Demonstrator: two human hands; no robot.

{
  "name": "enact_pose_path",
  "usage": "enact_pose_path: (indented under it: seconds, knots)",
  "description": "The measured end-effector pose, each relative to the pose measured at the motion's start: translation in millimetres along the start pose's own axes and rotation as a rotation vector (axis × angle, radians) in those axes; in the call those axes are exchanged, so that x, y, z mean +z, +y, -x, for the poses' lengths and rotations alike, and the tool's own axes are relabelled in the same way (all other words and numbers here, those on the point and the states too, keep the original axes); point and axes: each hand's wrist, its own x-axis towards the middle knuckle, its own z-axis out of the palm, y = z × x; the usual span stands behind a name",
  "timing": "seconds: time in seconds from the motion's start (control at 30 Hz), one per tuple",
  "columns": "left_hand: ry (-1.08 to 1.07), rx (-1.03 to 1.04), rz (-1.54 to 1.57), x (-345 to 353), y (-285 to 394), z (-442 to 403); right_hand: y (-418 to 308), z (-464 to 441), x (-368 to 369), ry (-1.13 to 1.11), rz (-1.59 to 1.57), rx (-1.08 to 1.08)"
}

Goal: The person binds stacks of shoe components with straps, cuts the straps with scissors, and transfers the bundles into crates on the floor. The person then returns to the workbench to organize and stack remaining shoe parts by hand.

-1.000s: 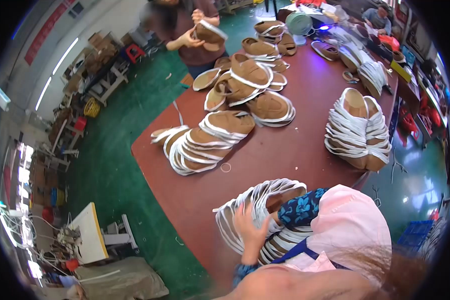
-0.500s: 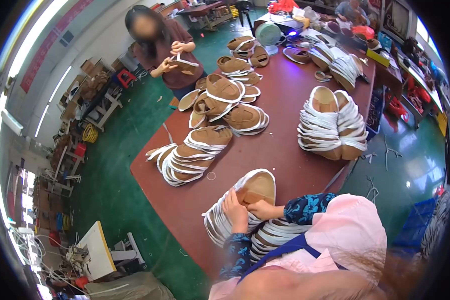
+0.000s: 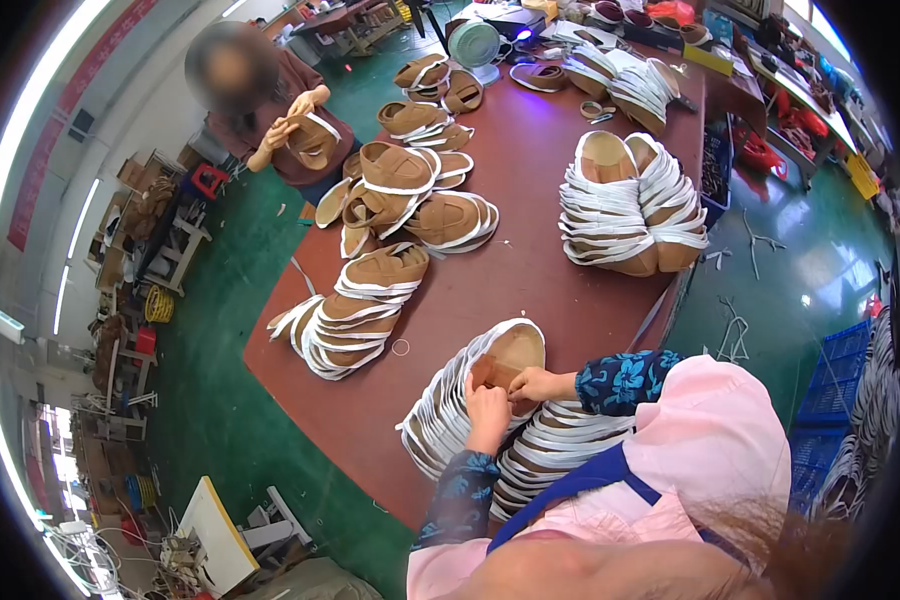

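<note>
My left hand (image 3: 487, 412) is at the left side of the top brown shoe (image 3: 522, 346), its fingers curled onto the upper near the opening. From the right, my right hand (image 3: 539, 385) pinches the brown upper of that same shoe, close to my left fingertips. The shoe has a white edge and a pale insole, and it tops a leaning row of nested white-edged shoes (image 3: 440, 420). A second row of nested shoes (image 3: 560, 450) lies just below my hands, partly covered by my right forearm.
On the red-brown table (image 3: 470, 290) are a nested stack (image 3: 355, 320) at left, piled shoes (image 3: 395, 185) further back, and a double stack (image 3: 632, 215) at right. A co-worker (image 3: 280, 110) holds a shoe across the table. A green fan (image 3: 473, 45) stands at the back.
My left hand has moved from the side of the row onto the top shoe, beside my right hand. That shoe's insole now shows. The view has shifted, and the co-worker's shoe is turned differently.
</note>
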Motion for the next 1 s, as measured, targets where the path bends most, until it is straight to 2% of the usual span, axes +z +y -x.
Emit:
enact_pose_path:
  seconds: [0.07, 0.13, 0.17, 0.2, 0.23, 0.3, 0.37, 0.47, 0.5, 0.53, 0.63, 0.67, 0.7, 0.73, 0.77, 0.8, 0.83, 0.87, 0.9, 0.93, 0.97, 1.0]
  knots:
    - [-0.021, 0.0, -0.069, 5.7, 0.6, -4.2, -8.5, 8.6, -1.8, -0.003, 0.018, 0.013]
    - [-0.051, -0.019, -0.097, 5.4, 3.3, -7.1, 1.7, 5.1, -3.9, 0.037, 0.12, -0.152]
    - [-0.036, -0.014, -0.09, 4.4, 4.1, -6.1, 16.2, 0.3, -9.9, 0.046, 0.21, -0.302]
    - [0.112, 0.053, -0.142, 5.7, 2.8, -2.8, -4.1, 16.6, -22.3, -0.002, 0.103, -0.177]
    - [0.172, 0.069, -0.098, 17.6, -1.9, -1.8, 0.6, 19.2, -37.3, -0.03, 0.328, -0.182]
    - [0.192, 0.117, 0.063, -7.0, 3.8, 4.9, 19.9, 30.9, -61.6, -0.14, 0.899, -0.233]
    - [0.235, 0.143, 0.091, -4.4, 5.2, 6.7, -18.9, 61.5, -63.6, -0.348, 0.462, 0.208]
    - [0.243, 0.289, 0.196, -5.8, 6.2, 8.3, -19.8, 97.3, -11.2, -0.505, 0.333, -0.024]
    - [0.211, 0.338, 0.265, -10.7, 9.6, 9.2, 4.5, 93.9, 9.5, -0.5, 0.398, -0.081]
    - [0.175, 0.388, 0.335, -11.1, 12.6, 11.6, -3.2, 89.3, 18.0, -0.575, 0.435, -0.115]
    - [0.028, 0.483, 0.229, 1.5, 23.7, 15.5, -6.8, 85.4, 26.1, -0.552, 0.336, -0.137]
    - [0.077, 0.516, 0.26, 1.5, 24.8, 15.8, 11.3, 78.0, 27.5, -0.58, 0.341, -0.209]
    - [-0.123, 0.497, 0.15, 5.8, 22.3, 11.5, 23.8, 69.6, 25.1, -0.628, 0.307, -0.187]
    - [-0.169, 0.419, 0.161, -18.1, 26.7, 12.2, 46.2, 62.6, 26.9, -0.527, 0.13, -0.194]
    - [0.021, 0.47, 0.227, 6.0, 17.0, 16.4, 36.2, 59.8, 16.0, -0.388, 0.169, -0.154]
    - [-0.101, 0.393, 0.302, 12.6, 15.2, 15.6, 28.1, 47.3, 4.6, -0.384, 0.534, -0.544]
    - [-0.147, 0.446, 0.183, 20.6, 11.7, 13.4, 24.6, 43.3, -8.6, -0.352, 0.655, -0.494]
    - [-0.114, 0.464, 0.247, 28.3, 10.9, 11.6, 22.7, 48.3, -13.7, -0.327, 0.772, -0.432]
    - [-0.212, 0.433, 0.297, 16.1, 13.6, 10.2, 50.0, 38.1, -10.8, -0.35, 0.955, -0.532]
    - [-0.267, 0.371, 0.309, 18.7, 11.7, 10.7, 84.6, 31.9, 5.9, -0.225, 1.01, -0.48]
    - [-0.244, 0.459, 0.397, 18.9, 9.2, 8.0, 100.1, 33.4, 14.9, -0.157, 1.244, -0.653]
    - [-0.248, 0.474, 0.379, 4.2, 10.6, 5.7, 98.4, 36.0, 14.6, -0.184, 1.301, -0.648]
